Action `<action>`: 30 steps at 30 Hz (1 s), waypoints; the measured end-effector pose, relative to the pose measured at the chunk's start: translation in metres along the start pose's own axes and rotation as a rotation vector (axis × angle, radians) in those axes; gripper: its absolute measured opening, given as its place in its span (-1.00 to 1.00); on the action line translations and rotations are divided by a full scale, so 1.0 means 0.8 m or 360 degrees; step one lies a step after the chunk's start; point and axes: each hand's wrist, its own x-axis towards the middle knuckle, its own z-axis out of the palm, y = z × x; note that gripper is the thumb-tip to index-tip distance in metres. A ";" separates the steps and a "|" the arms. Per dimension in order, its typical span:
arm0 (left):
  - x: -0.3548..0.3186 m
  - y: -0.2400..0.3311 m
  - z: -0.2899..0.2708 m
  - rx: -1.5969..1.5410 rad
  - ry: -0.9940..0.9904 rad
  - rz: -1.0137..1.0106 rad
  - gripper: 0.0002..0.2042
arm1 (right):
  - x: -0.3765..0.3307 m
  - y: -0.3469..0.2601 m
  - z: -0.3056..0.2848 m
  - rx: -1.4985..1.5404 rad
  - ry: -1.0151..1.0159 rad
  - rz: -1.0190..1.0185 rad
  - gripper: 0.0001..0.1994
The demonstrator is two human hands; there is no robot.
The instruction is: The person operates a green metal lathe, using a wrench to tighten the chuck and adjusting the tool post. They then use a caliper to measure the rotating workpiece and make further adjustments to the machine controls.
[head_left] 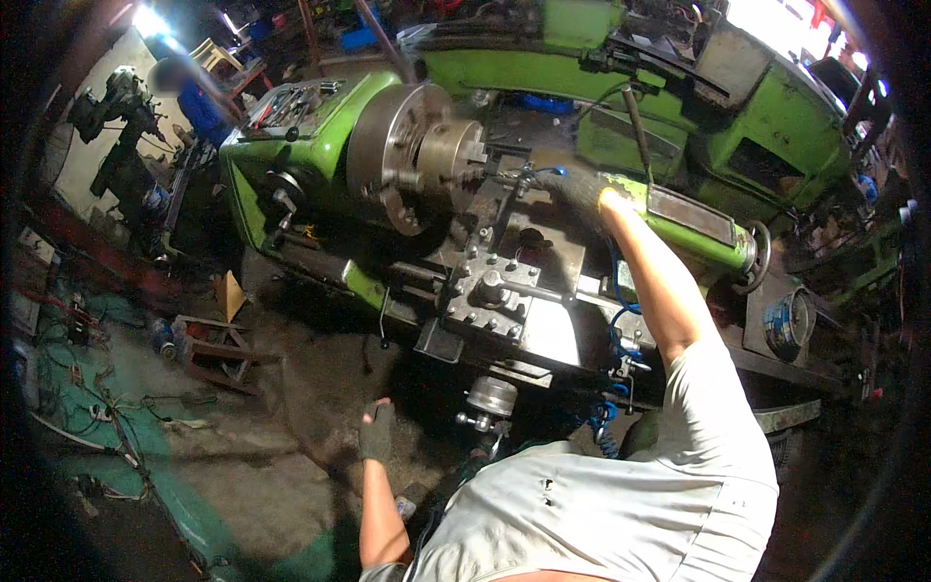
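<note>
My right hand (580,194), in a dark glove with a yellow cuff, reaches over the lathe bed. It is closed round what looks like an air blow gun (529,178), with a blue hose (618,276) trailing below. The gun's thin nozzle points left at the lathe chuck (451,160), a steel jawed part on a large round faceplate (378,155). My left hand (376,432), in a dark fingertip-less glove, hangs low in front of the machine. Its fingers are loosely extended, with nothing visible in them. The square tool post (490,291) with its clamping handle sits between my hands.
The green lathe headstock (325,121) carries loose tools on top. Its tailstock handwheel (758,257) is at the right, beside a round can (790,325). A metal frame (218,354) and cables (121,436) lie on the floor at left. A person in blue (199,109) is behind.
</note>
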 end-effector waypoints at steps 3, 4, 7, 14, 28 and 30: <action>-0.044 -0.054 -0.049 0.0637 0.0063 -0.0642 -0.51 | 0.020 0.043 0.013 0.0121 -0.0055 0.0187 -0.41; -0.062 -0.060 -0.062 0.0749 0.0079 -0.0863 -0.47 | 0.023 0.051 0.016 0.0131 -0.0067 0.0216 -0.41; -0.110 -0.095 -0.080 0.0533 0.0232 -0.0965 -0.40 | 0.017 0.068 0.008 0.0125 -0.0050 0.0283 -0.40; -0.185 -0.250 -0.155 0.1400 -0.0131 -0.0983 -0.41 | 0.030 0.069 0.018 0.0139 -0.0002 0.0160 -0.40; -0.215 -0.242 -0.108 0.1497 -0.0066 -0.0836 -0.49 | 0.090 0.058 0.038 0.0019 -0.0048 -0.0058 -0.45; -0.224 -0.228 -0.100 0.1586 -0.0157 -0.0883 -0.51 | 0.068 0.049 0.034 -0.0119 0.0025 -0.0241 -0.43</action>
